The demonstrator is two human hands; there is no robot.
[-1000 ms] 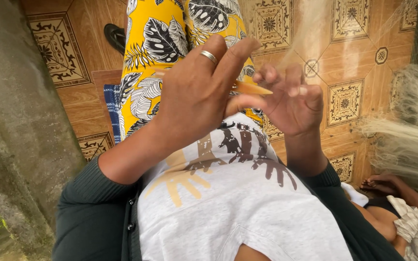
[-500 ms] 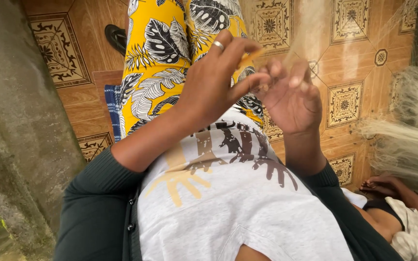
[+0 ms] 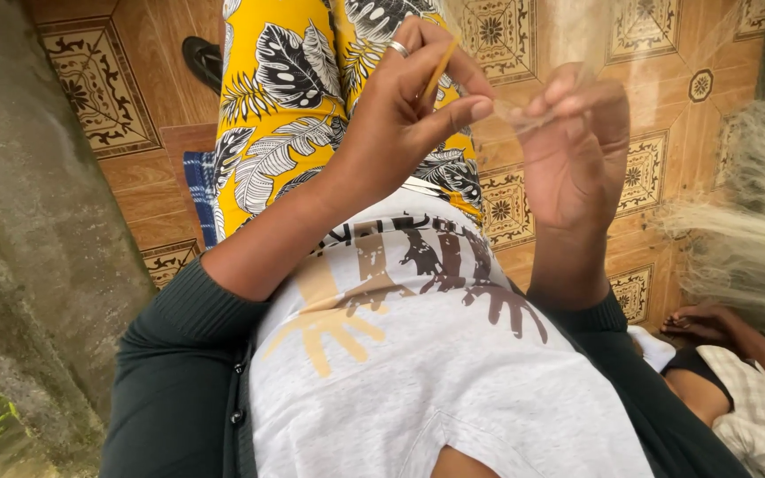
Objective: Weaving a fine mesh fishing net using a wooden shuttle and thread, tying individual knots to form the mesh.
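Observation:
My left hand, a ring on one finger, is closed around a thin orange stick-like needle that points up between its fingers. My right hand is just to the right, with thumb and fingertips pinched on fine, pale, translucent net thread stretched between the two hands. Both hands are held above my lap, over the yellow leaf-patterned trousers. More of the pale net hangs in a bunch at the right.
The floor is brown patterned tile. A rough concrete wall runs down the left side. A dark sandal lies at the top left. Another person lies at the lower right, with a hand on the floor.
My left hand has risen and turned, and the orange needle now stands upright instead of pointing toward my right hand. My right hand has lifted and pinches the thread higher.

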